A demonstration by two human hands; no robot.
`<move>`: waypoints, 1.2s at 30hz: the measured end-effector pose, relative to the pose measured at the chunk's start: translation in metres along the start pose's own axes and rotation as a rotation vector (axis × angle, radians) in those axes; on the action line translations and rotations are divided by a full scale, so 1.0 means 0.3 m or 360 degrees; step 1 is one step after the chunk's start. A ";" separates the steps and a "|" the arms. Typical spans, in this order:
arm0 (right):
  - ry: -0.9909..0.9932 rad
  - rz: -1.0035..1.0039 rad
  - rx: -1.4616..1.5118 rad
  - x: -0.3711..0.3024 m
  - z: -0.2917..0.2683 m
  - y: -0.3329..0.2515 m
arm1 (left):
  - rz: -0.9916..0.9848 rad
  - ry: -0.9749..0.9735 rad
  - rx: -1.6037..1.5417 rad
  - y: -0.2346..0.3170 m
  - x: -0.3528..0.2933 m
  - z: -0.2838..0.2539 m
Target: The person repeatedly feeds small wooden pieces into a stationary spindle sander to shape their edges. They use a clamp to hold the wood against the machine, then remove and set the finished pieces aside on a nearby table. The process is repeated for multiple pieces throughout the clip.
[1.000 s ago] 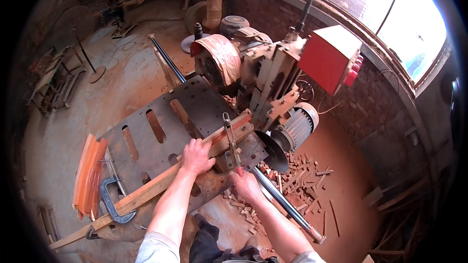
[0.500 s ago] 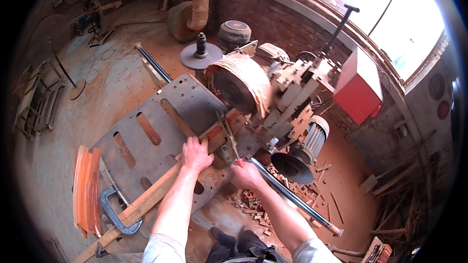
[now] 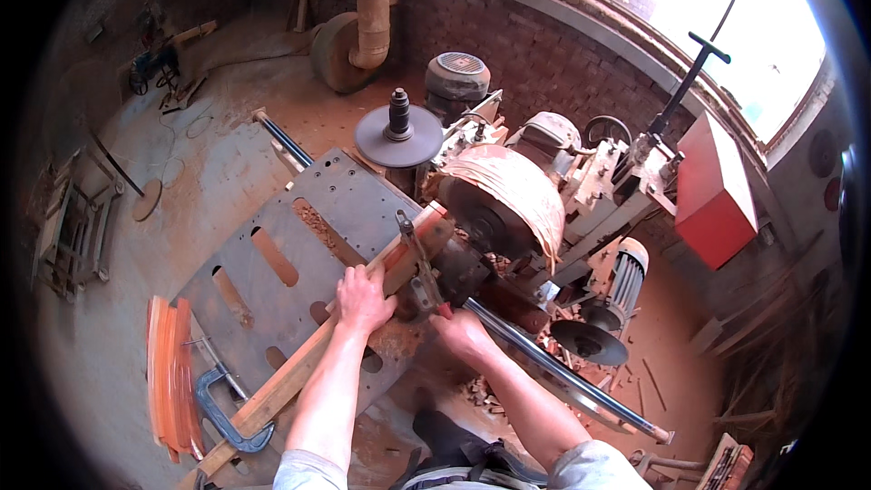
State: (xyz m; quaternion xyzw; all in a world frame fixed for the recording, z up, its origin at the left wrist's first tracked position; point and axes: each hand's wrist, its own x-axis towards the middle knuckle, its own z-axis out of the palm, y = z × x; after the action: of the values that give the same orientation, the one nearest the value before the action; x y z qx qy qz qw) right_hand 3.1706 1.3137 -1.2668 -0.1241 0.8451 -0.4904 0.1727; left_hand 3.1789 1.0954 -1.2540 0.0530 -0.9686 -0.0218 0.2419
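Note:
My left hand (image 3: 362, 301) is closed over the upper edge of a wooden strip (image 3: 406, 240), which lies against a long wooden fence (image 3: 288, 381) set slantwise across the steel sliding table (image 3: 238, 254). Beside it, my right hand (image 3: 464, 334) is wrapped round the red handle of a toggle clamp (image 3: 419, 263), whose metal arm reaches over the wood. The strip's far end points between a horizontal grey disc (image 3: 399, 136) and a dust-covered round guard (image 3: 508, 183). Fingers of my left hand hide part of the strip.
A blue G-clamp (image 3: 222, 410) grips the fence near a stack of orange curved strips (image 3: 172, 379). A steel rail (image 3: 572, 381) runs under the table. Right of it are a motor (image 3: 628, 272), a dark disc (image 3: 588, 343) and wood offcuts. A red box (image 3: 726, 200) stands behind.
The table has slid forward along its rails with both hands on it, carrying the strip's end past the round guard. My view has shifted too. Both hands keep their hold.

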 end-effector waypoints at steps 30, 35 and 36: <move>-0.0076 -0.0026 0.0055 0.756 0.392 -0.656 | -0.0084 -0.0075 -0.0023 -0.827 0.638 -0.053; 0.0067 -0.0038 0.0041 0.860 0.473 -0.743 | -0.0195 -0.0114 -0.0057 -0.955 0.741 -0.078; 0.0161 -0.0160 -0.0109 0.867 0.490 -0.757 | -0.0227 -0.0105 -0.0058 -0.978 0.761 -0.083</move>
State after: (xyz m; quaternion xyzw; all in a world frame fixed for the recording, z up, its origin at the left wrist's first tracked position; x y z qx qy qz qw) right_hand 3.0040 0.9887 -1.1805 -0.1471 0.8618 -0.4749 0.1006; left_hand 3.0174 0.7778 -1.1457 0.1167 -0.9693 -0.0585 0.2086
